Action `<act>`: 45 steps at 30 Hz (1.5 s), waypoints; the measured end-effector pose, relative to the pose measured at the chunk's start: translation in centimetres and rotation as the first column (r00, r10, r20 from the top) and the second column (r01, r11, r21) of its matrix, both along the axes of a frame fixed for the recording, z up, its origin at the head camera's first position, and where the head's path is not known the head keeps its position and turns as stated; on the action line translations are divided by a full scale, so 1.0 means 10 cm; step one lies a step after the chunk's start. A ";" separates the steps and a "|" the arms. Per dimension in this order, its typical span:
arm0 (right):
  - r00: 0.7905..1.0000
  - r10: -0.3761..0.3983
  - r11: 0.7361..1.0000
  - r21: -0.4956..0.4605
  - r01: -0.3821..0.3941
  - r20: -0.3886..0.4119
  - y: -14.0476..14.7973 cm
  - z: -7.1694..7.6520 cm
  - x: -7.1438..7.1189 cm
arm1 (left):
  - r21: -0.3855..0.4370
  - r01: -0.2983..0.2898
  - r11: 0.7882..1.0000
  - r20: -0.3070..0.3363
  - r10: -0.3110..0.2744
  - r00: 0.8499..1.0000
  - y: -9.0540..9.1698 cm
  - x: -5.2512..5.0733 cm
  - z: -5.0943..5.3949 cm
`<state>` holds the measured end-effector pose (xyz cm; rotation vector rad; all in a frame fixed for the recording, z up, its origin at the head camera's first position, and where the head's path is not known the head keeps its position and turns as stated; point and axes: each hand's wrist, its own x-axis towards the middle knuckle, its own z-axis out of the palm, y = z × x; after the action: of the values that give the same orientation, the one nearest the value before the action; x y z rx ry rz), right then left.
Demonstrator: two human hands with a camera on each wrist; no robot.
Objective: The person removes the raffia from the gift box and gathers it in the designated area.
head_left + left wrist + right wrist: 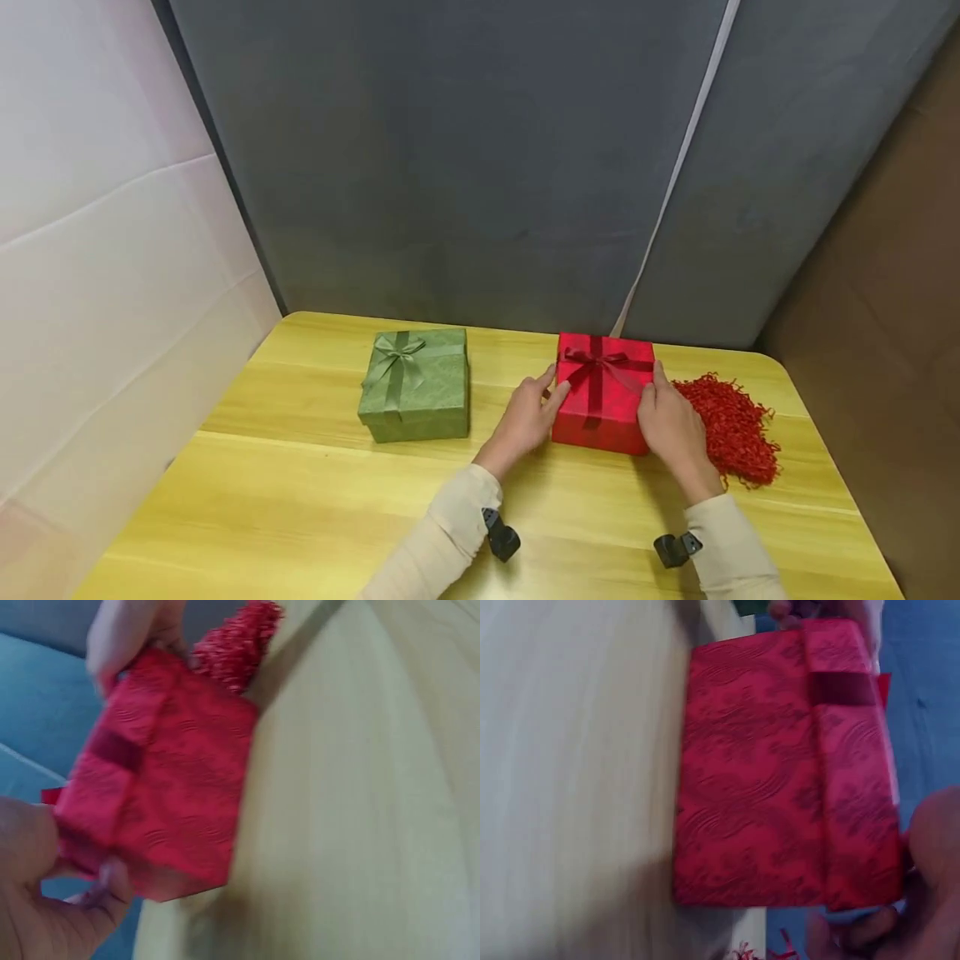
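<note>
A red gift box (603,398) with a dark red ribbon and bow stands on the table, its lid on. My left hand (527,414) holds the lid's left side, thumb near the front corner. On the opposite side my right hand (672,423) grips the lid's edge. The left wrist view shows the box's patterned side (191,765) and the left hand (60,900) at its lid. In the right wrist view the lid rim overlaps the box body (750,772), with the right hand (900,915) at the near corner.
A green gift box (416,385) with a green bow stands left of the red one. A heap of red shredded paper (731,429) lies beside my right hand. Grey, white and brown panels surround the wooden table (300,500).
</note>
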<state>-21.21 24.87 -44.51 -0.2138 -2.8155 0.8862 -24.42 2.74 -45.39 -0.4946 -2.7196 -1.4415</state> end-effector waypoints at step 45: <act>0.967 0.186 0.706 -0.708 -0.010 0.172 -1.26 0.13 -0.49 | 0.071 -0.316 0.946 0.249 0.289 0.924 -1.42 -0.38 0.27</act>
<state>-26.10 12.28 -43.22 -0.2774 -2.5300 2.0707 -28.21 -11.50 -42.64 0.1104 -2.7048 -1.6390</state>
